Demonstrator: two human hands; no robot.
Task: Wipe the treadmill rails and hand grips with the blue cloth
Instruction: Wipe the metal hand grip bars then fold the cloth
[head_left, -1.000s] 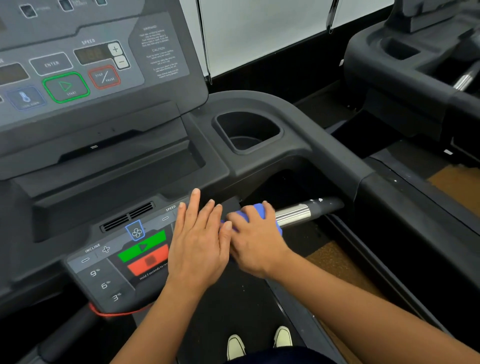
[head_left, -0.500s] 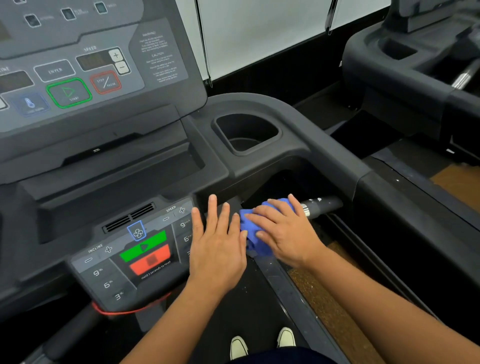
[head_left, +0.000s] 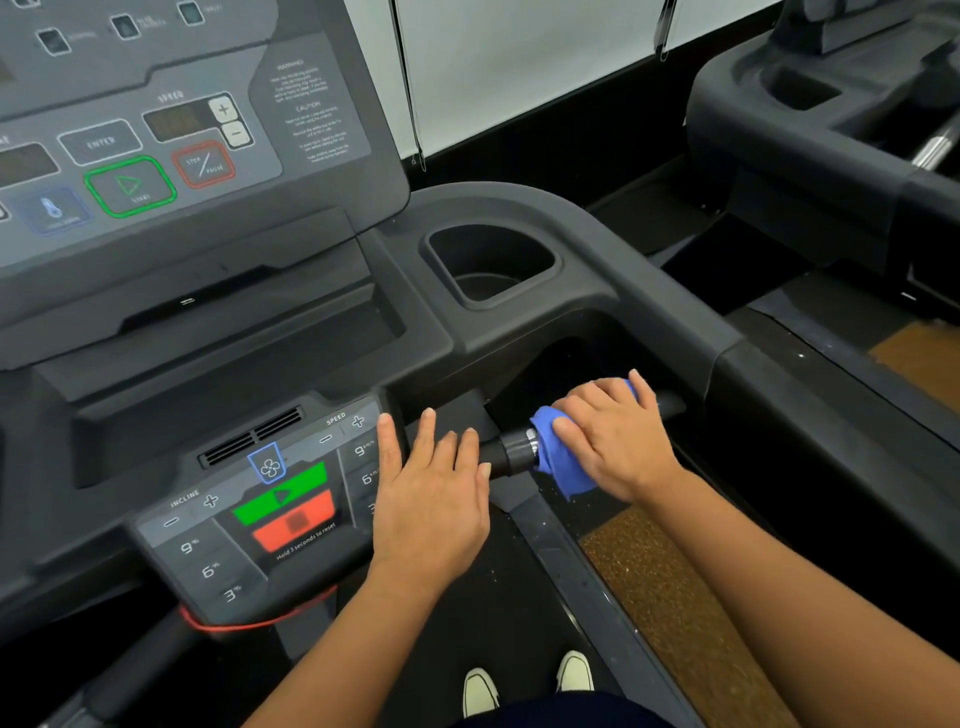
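Starting on the left, the small control panel (head_left: 249, 519) with the green and red buttons sits right by the left hand (head_left: 431, 504). That hand lies flat over the panel's right edge, fingers straight and a bit spread, holding nothing. My guess is it's just bracing the body while the other arm works, and it stays clear of the green and red buttons. Just past its fingertips the hand grip (head_left: 511, 454) pokes out, a black collar with a sliver of chrome. The blue cloth (head_left: 563, 460) is wrapped round the grip beyond that collar, and the right hand (head_left: 618, 441) is curled over the top, clamping cloth to bar. Makes sense, since wrapping it catches the whole round surface instead of only the top. The thumb's hidden, so no idea how it closes underneath. The hands are near each other but apart. The cloth itself is bright blue, soft and bunched, with a loose tail hanging below the bar and a bit peeking out by the far fingers. Can't tell if it's damp. Farther right, the wide dark side rail (head_left: 779, 395) has no cloth on it.
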